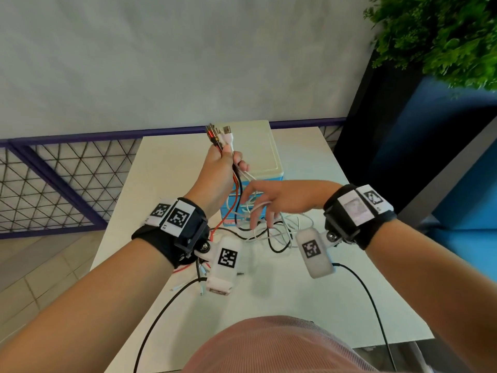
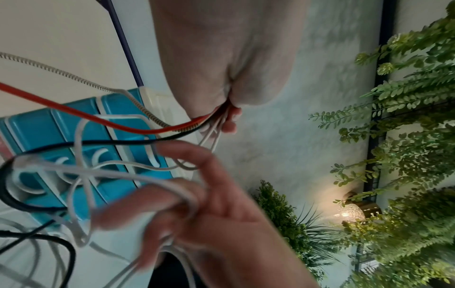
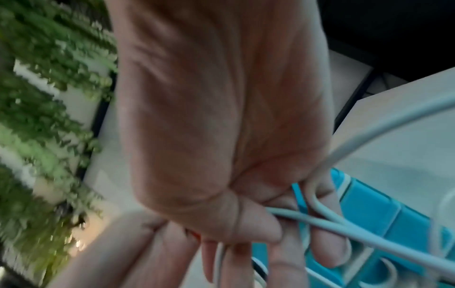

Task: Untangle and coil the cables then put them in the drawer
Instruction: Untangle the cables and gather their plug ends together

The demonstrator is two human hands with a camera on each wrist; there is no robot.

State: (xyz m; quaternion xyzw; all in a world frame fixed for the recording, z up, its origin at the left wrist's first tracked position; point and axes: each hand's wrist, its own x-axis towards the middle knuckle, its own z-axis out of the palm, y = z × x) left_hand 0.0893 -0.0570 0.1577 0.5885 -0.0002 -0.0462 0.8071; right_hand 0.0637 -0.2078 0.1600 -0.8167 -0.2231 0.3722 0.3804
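**A:** Where are the hands and the cables?

**B:** The left hand (image 1: 219, 164) is raised over the white surface (image 1: 309, 297), fist closed around a bunch of cables (image 1: 236, 200), red, black and white, with their plug ends (image 1: 219, 133) sticking up above the fist. The cables hang down to a loose tangle (image 1: 271, 234) lying on the surface. The right hand (image 1: 271, 200) sits lower, fingers spread and fairly straight, combing through white cables (image 2: 138, 175) that loop across and between them.

**B:** Just behind the tangle stands a small blue drawer unit (image 1: 258, 168) with a white top. Its drawers look closed.

**A:** What could go wrong?

**B:** My guess: the white loops are hooked around several right fingers, so pulling the hands apart could cinch a knot instead of freeing a strand. Cables also trail in front of the drawer unit, so a hard tug might drag or tip it. And the fist holds many plugs at once; one could slip out.
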